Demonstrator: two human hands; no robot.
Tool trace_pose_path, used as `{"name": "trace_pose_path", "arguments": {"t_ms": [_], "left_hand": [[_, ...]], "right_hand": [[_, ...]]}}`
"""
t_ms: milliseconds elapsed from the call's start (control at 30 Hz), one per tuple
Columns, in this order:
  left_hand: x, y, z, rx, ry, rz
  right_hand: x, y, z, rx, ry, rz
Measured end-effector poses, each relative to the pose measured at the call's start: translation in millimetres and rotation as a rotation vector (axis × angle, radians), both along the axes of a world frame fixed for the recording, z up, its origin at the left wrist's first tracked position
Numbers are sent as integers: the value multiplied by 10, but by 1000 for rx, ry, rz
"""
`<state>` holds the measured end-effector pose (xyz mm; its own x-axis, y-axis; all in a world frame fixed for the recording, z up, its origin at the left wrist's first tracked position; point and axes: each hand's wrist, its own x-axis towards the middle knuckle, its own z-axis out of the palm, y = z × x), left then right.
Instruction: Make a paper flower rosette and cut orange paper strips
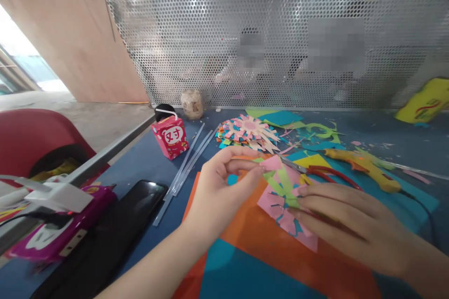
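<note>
I lost some of the pink paper [287, 220] behind the right hand [354, 219], and my feed cropped the red chair [42, 138].

- From here I see a low way between the forearms, over the flat orange sheet [245, 224] and blue sheet [238, 271].
- Left of the left hand [219, 187], clear sticks [164, 204] lie low enough to pass over; the pink carton [171, 138] stands taller.
- Past the fingers, heaped paper flowers [249, 128] block a low reach.
- Just beyond the right hand [351, 224], scissors [336, 173] and a glue gun [368, 168] obstruct.
- Perforated metal [228, 18] walls off the far edge.
</note>
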<state>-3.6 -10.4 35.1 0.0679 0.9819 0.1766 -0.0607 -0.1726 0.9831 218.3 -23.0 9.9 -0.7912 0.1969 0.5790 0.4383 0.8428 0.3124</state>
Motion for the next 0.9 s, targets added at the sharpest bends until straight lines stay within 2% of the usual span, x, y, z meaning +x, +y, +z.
{"name": "trace_pose_path", "arguments": {"t_ms": [100,267,467,633,800,900], "left_hand": [[-22,38,-5,-41,-87,9],[-59,67,3,-6,-272,-19],[-77,72,29,21,-288,-34],[-58,84,-8,3,-287,-35],[11,33,-32,-21,-205,-90],[35,7,-51,-23,-141,-126]], "right_hand": [[-9,4,-1,-5,-7,-10],[-21,76,-78,-22,-67,-11],[-90,170,-148,-228,-196,61],[-45,169,-129,-466,55,47],[-72,164,-185,-774,416,-191],[-166,125,-240,-877,474,-259]]}}
